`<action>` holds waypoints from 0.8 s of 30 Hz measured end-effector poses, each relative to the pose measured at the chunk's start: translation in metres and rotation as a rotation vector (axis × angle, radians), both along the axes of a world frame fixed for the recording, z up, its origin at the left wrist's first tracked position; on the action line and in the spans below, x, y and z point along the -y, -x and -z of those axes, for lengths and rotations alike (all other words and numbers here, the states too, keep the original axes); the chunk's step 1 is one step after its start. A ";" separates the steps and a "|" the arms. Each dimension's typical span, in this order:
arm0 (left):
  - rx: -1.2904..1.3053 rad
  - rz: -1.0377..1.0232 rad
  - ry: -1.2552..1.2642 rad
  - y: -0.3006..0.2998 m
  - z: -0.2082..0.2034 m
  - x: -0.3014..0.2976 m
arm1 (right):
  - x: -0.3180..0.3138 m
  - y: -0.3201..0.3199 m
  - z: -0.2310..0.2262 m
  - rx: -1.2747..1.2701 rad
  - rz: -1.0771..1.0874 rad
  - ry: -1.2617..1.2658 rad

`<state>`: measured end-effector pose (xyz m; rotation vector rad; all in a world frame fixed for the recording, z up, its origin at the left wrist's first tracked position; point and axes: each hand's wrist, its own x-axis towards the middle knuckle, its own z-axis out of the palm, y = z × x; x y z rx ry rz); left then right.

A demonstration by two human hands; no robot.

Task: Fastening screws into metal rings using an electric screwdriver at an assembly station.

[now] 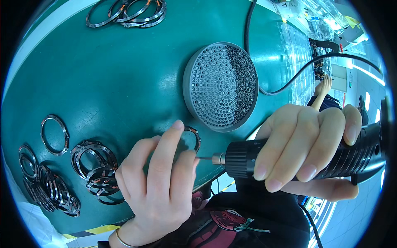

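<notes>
My right hand (306,140) is wrapped around a black electric screwdriver (244,159), held nearly level with its thin bit pointing left. The bit's tip reaches the fingertips of my left hand (159,177). Those fingers are closed on a thin black-and-silver metal ring (197,138), most of which they hide. Whether the bit touches the ring or a screw is hidden. Just beyond, a round grey tray (188,91) has a face full of small holes, and many tiny dark screws (244,82) lie heaped along its right side.
A single ring (42,132) lies at the left, near several piled rings (53,190) and another cluster (89,155). More rings (128,18) sit at the far edge. A black cable (285,89) curves across the right. Clear plastic trays (300,62) stand there, beyond them another person's hand (324,87).
</notes>
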<state>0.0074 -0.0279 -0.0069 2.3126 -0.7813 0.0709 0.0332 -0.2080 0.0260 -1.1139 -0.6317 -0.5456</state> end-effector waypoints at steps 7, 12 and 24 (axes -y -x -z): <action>0.041 -0.019 0.009 0.000 0.000 -0.005 | 0.011 0.006 -0.007 -0.031 -0.009 -0.026; 0.051 -0.025 0.015 0.000 0.001 -0.003 | 0.017 0.009 -0.008 -0.055 -0.008 0.028; 0.076 -0.010 -0.003 -0.001 0.001 -0.007 | 0.016 0.008 -0.009 -0.080 -0.017 0.042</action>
